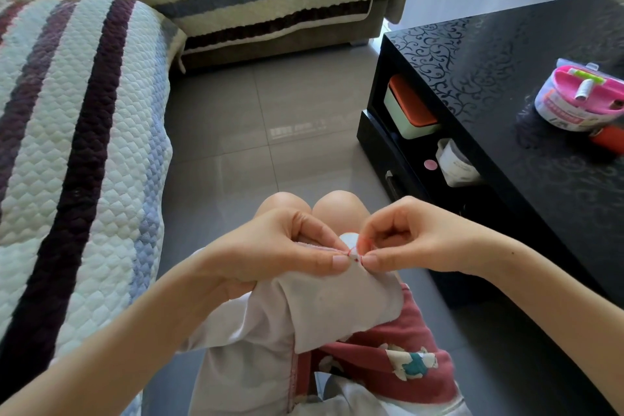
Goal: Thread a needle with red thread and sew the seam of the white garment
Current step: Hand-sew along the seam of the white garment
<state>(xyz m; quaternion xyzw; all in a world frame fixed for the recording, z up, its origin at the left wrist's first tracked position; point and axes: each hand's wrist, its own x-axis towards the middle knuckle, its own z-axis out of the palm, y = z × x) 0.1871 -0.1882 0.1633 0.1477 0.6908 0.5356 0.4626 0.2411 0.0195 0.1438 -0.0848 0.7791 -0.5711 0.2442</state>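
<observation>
Head view, white garment (pixel 334 307) draped over lap above knees, left hand (pixel 280 246) pinching its folded edge between thumb and fingers, right hand (pixel 405 240) fingers curled, pinching red thread (pixel 354 251) at seam, needle not discernible, sewing kit (pixel 580 98) on black table (pixel 506 84)

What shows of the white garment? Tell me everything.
The white garment is soft, thin cloth, draped in folds over the person's red shorts. A stitched seam runs down its lower edge. The left hand and right hand pinch its raised top fold, where red thread loops through it.
</observation>
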